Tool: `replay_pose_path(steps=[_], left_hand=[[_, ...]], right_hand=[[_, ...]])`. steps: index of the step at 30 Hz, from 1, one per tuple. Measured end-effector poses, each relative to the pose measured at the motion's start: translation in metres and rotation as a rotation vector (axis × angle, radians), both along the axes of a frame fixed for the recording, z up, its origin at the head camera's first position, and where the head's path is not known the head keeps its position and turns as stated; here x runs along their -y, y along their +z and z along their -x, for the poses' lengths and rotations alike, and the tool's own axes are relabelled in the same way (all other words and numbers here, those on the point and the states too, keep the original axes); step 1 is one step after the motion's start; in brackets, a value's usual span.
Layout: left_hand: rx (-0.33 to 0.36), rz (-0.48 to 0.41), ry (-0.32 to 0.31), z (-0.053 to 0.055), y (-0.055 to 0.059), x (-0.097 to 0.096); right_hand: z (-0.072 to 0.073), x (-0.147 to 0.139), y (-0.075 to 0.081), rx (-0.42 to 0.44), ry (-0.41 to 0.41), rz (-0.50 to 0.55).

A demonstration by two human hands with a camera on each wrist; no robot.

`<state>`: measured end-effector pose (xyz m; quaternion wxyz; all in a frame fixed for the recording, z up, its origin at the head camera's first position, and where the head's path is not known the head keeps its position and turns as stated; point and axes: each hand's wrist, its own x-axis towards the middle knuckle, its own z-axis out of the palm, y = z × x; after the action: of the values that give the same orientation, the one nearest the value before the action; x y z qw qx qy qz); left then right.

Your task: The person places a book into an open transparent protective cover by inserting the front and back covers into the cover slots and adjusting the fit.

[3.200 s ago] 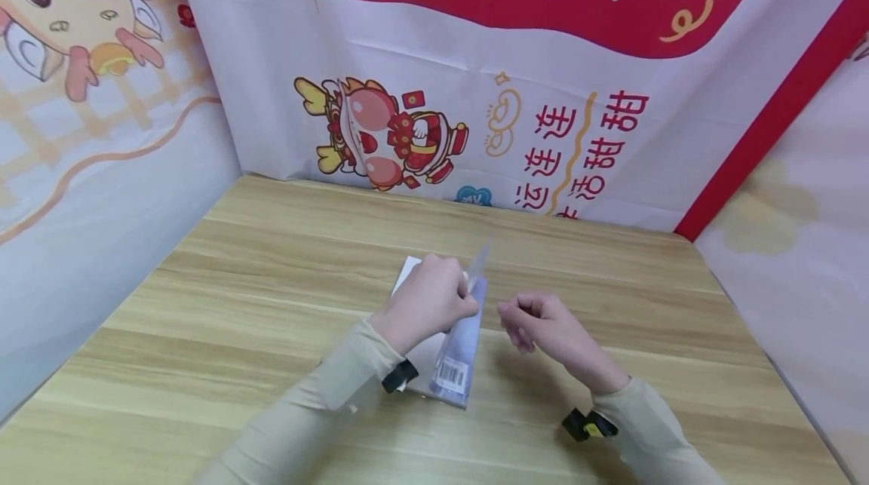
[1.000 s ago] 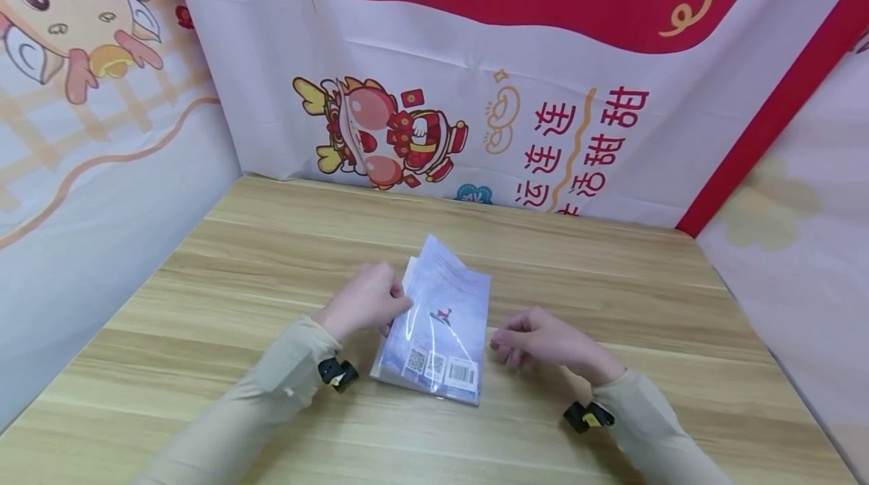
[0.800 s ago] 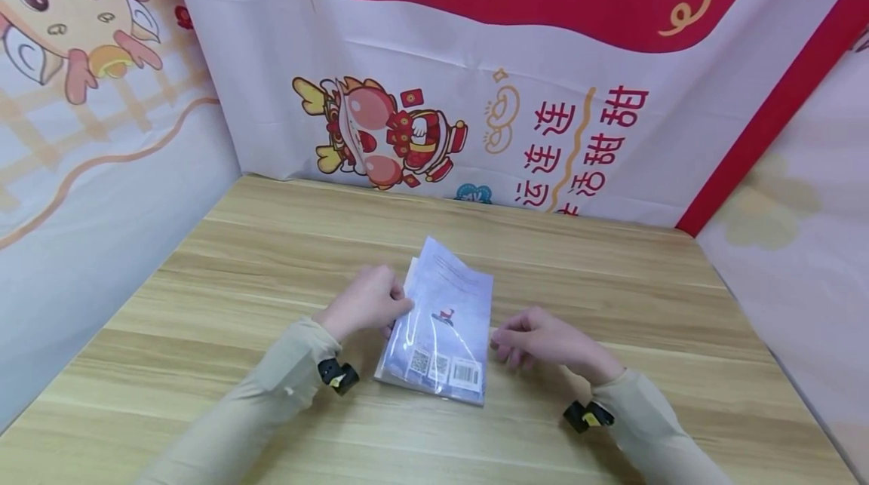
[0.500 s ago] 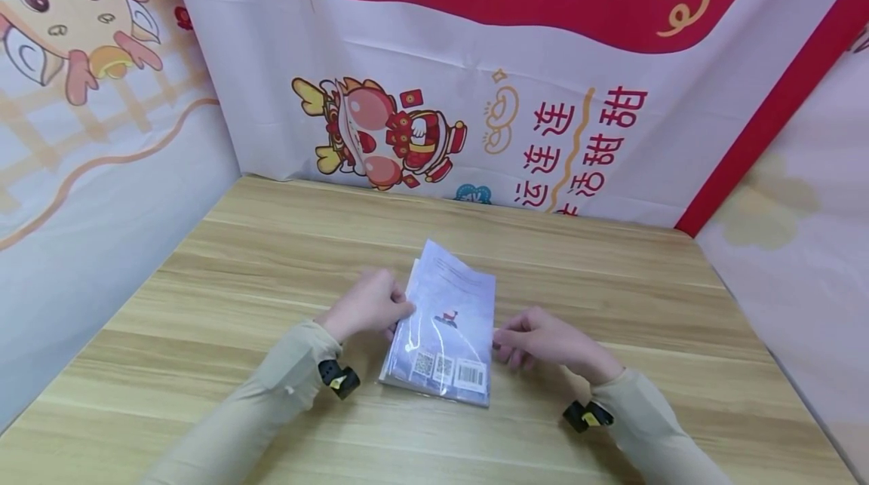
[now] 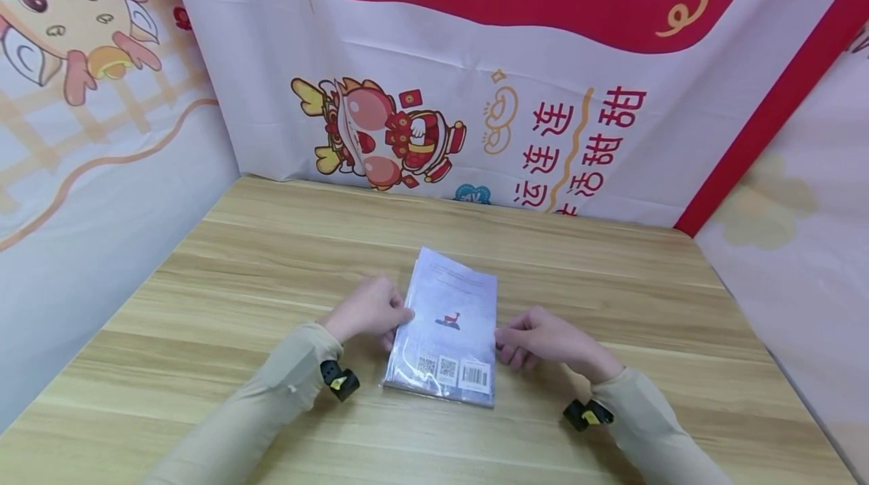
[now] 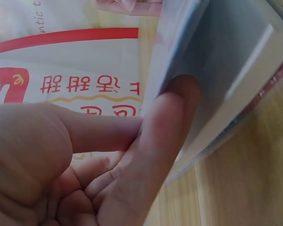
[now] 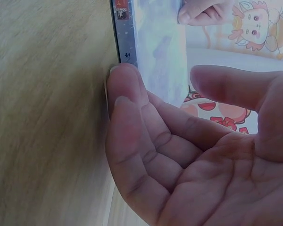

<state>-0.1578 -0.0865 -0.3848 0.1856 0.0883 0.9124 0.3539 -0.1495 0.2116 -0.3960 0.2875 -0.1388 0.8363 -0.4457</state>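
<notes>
A pale blue-purple book (image 5: pixel 453 293) in a glossy clear cover lies on the table, back side up, with QR codes and a barcode near its lower edge. At its left edge my left hand (image 5: pixel 371 310) pinches the back cover, thumb on top. The left wrist view shows the forefinger under the cover (image 6: pixel 181 35), slightly lifted off the block of pages (image 6: pixel 262 56). By the spine (image 7: pixel 126 37) on the right side, my right hand (image 5: pixel 546 336) has loosely bent fingers touching the book; its thumb stands apart from them in the right wrist view.
The wood-grain table (image 5: pixel 285 244) carries the book. A white and red printed cloth (image 5: pixel 407 40) hangs along the back, with printed cloths at the left (image 5: pixel 102 153) and right (image 5: pixel 801 281). Black bands (image 5: pixel 339 379) sit on both wrists.
My left hand has brought the back cover over from upright to the left and down, almost flat over the pages. The book has shifted slightly right, up to my nearly still right hand.
</notes>
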Motion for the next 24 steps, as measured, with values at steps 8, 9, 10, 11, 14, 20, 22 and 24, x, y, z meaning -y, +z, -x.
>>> replay_pose_path(steps=[8, 9, 10, 11, 14, 20, 22, 24], left_hand=[[0.067, -0.028, -0.006, 0.002, -0.007, 0.0], [0.077, -0.036, -0.004, 0.002, -0.007, 0.001], [0.087, -0.043, -0.002, 0.002, -0.007, 0.001], [0.094, -0.048, 0.0, 0.002, -0.007, 0.001], [0.104, -0.056, 0.001, 0.002, -0.008, 0.003], [0.115, -0.057, 0.022, 0.001, -0.011, 0.004], [0.112, -0.036, 0.039, 0.001, -0.013, 0.004], [0.093, -0.01, 0.046, 0.002, -0.014, 0.004]], right_hand=[[0.003, -0.004, -0.002, 0.022, -0.019, 0.015], [0.004, -0.005, -0.003, 0.03, -0.025, 0.025], [0.005, -0.006, -0.004, 0.041, -0.028, 0.037], [0.006, -0.008, -0.004, 0.053, -0.031, 0.051], [0.008, -0.011, -0.005, 0.092, -0.047, 0.093], [0.009, -0.013, -0.006, 0.118, -0.061, 0.121], [0.01, -0.014, -0.006, 0.118, -0.061, 0.122], [0.01, -0.014, -0.007, 0.115, -0.058, 0.121]])
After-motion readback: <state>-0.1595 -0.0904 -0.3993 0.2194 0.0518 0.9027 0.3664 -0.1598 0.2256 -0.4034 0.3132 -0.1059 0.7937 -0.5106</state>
